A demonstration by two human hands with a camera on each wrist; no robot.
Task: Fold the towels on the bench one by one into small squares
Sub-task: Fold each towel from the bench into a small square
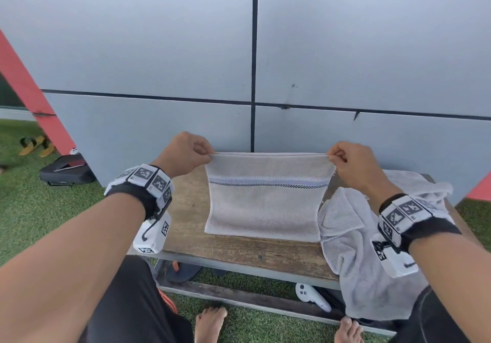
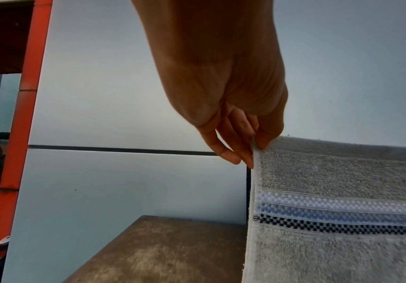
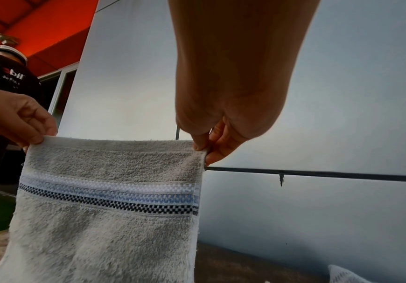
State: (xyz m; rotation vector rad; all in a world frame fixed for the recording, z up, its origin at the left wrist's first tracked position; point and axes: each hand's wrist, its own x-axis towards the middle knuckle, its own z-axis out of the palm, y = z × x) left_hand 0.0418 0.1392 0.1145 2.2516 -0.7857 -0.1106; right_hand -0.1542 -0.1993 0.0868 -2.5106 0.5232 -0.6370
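Observation:
A grey towel (image 1: 265,204) with a white, blue and black checked stripe hangs stretched between my hands above the wooden bench (image 1: 233,249); its lower edge rests on the bench top. My left hand (image 1: 186,153) pinches the top left corner, thumb in front and fingers behind (image 2: 255,141). My right hand (image 1: 350,161) pinches the top right corner (image 3: 204,151). The towel (image 3: 105,220) fills the lower left of the right wrist view, and the left hand (image 3: 25,122) shows at its far corner. The top edge looks doubled.
A heap of loose grey towels (image 1: 366,249) lies on the bench's right end and drapes over its front. A grey panelled wall (image 1: 239,63) stands close behind. A white controller (image 1: 310,296) and sandals lie under the bench; a black case (image 1: 66,172) sits on the grass at left.

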